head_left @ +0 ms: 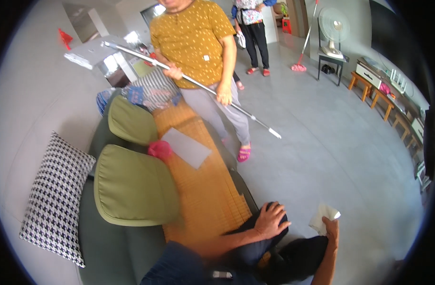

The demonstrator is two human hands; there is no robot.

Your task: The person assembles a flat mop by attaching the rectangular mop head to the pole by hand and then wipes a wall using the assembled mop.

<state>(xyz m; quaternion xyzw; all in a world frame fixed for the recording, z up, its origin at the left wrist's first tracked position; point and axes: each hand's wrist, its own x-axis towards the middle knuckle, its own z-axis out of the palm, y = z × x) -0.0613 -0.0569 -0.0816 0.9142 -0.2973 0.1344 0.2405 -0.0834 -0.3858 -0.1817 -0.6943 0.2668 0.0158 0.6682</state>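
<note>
My left hand (271, 221) lies on my dark-trousered knee, its fingers stretched out and nothing in them. Out to the right, my right hand (332, 230) pinches a creased white piece of paper (321, 218) between thumb and fingers, above the grey floor. I cannot tell whether it is a tissue or a small packet. Beneath me is a dark green sofa (117, 247) with a woven orange-brown seat mat (198, 199). On the mat lie a grey-white sheet (186, 147) and a crumpled pink bag (160, 150).
A person in a mustard shirt (193, 42) stands ahead, holding a long metal pole (198, 84) slantwise. Olive cushions (134, 185) and a houndstooth pillow (58, 197) line the sofa. Another person (255, 38) stands farther back, near a pink mop (299, 67) and a fan (334, 28) on a chair.
</note>
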